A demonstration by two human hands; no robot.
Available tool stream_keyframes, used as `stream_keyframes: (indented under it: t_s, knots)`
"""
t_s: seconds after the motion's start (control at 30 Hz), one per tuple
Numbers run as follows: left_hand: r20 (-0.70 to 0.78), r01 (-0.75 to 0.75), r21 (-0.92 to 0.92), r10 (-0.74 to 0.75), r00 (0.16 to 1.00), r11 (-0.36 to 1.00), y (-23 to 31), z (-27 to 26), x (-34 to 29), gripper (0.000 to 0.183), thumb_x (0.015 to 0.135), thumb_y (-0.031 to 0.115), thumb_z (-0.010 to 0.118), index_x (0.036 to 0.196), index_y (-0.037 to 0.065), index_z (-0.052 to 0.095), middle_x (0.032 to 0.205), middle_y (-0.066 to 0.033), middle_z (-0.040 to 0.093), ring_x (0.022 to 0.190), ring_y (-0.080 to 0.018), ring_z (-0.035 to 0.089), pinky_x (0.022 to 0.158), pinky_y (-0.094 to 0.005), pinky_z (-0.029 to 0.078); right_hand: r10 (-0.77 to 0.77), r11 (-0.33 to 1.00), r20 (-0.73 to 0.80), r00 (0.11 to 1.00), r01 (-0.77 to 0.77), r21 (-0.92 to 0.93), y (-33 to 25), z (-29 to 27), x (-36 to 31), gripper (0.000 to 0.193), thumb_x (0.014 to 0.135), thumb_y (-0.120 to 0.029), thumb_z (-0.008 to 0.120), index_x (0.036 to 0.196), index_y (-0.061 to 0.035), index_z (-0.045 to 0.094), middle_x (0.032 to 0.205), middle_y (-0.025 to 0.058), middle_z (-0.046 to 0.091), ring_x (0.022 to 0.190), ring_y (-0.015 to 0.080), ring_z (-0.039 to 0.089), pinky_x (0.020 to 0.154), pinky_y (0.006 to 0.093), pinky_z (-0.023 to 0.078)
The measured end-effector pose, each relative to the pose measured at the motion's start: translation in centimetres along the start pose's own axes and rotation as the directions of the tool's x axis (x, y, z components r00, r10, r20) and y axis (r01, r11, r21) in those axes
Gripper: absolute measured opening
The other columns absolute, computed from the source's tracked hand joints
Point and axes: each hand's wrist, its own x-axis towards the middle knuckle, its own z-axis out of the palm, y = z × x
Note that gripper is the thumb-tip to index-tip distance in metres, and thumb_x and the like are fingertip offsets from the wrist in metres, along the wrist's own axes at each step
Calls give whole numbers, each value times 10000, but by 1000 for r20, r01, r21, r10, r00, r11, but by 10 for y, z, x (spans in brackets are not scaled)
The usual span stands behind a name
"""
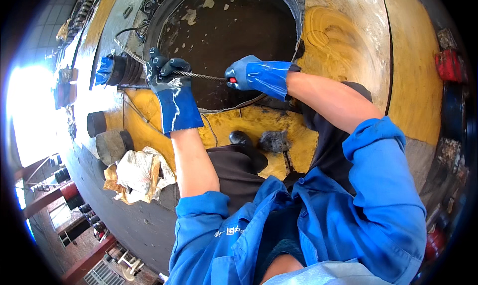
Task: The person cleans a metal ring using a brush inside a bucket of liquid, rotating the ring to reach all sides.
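A stiff twisted wire rope (201, 76) is stretched between my two gloved hands above a large round tub (151, 33) of dark liquid. My left hand (168, 71), in a blue rubber glove, is closed round the rope near the tub's left rim. From there the rope runs on up and left in a bend. My right hand (242, 73), also gloved in blue, is closed on the rope's other stretch over the tub. A small red piece (232, 79) shows at its fingers; what it belongs to is hidden.
Dark coils (149, 6) lie beyond the tub's left rim. Left of my left hand is a ribbed dark cylinder (130, 70) near a blue glove-like thing. Closer in are a grey cylinder (112, 146) and a crumpled white bag (144, 173). A dark rag (274, 141) lies on the yellow floor.
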Motion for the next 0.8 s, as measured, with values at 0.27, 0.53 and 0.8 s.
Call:
stream_keyframes:
  t_s: [0.27,0.53,0.8]
  knots:
    - [-193,-21,595,169,967,804,-82,28,-15,363,992,350,583,1201,57,640,828,-105,637,590,-180,524,576,-319,504,122,980,-76,990,-108,170,-28,-40,4,234,885,-361,652,1001,-166,709,916,110,721,855,344,694,735,434,550]
    - [-134,-127,680,292,947,723,-61,32,-41,416,999,397,594,1248,65,617,655,69,438,522,-45,343,599,-264,402,-56,873,-185,981,138,467,-25,-14,0,248,887,-332,703,1063,-158,710,918,106,733,815,298,701,747,387,556]
    - [-114,-106,702,259,959,704,-49,27,-36,401,1005,408,575,1207,67,639,610,38,461,463,-75,330,534,-293,422,-148,793,-202,968,238,560,-9,-14,4,182,915,-260,693,1047,-138,720,934,55,746,831,202,697,788,340,556]
